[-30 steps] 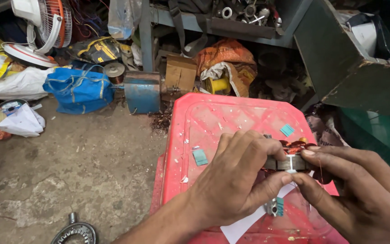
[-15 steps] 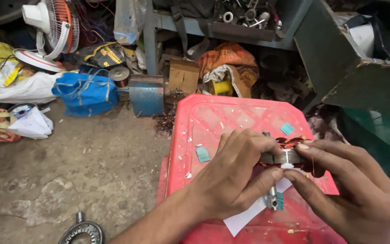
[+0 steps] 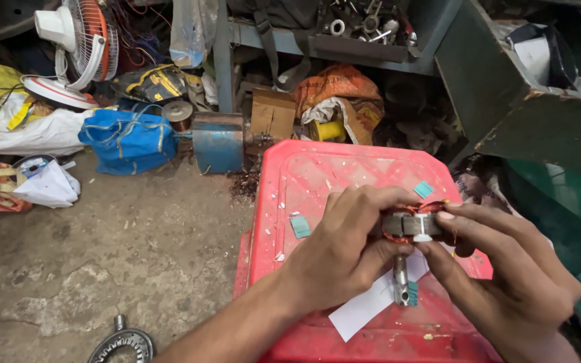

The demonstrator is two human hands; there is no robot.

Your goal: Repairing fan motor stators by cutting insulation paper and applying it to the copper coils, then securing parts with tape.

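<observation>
Left hand (image 3: 344, 249): fingers curled, pinching the copper-wound coil (image 3: 411, 223).
Right hand (image 3: 506, 269): fingertips pressed on it — opposite side.
Below fingers: red stool (image 3: 317, 175) — white paper (image 3: 364, 309).

Red plastic stool (image 3: 317, 168), small teal slips (image 3: 300, 226), white paper (image 3: 364, 310) on top

The left hand (image 3: 344, 249) and the right hand (image 3: 506, 275) meet over a stool (image 3: 317, 175), and a small motor part (image 3: 413, 225) sits between them. A sheet of paper (image 3: 364, 310) lies on the stool under the hands. Behind the hands, past the stool, stands a box (image 3: 272, 114). Far to the left of the hands, a fan (image 3: 79, 50) and a bag (image 3: 129, 141) sit on the floor (image 3: 102, 269). A metal ring (image 3: 121, 346) lies on the floor, left of the left hand.
</observation>
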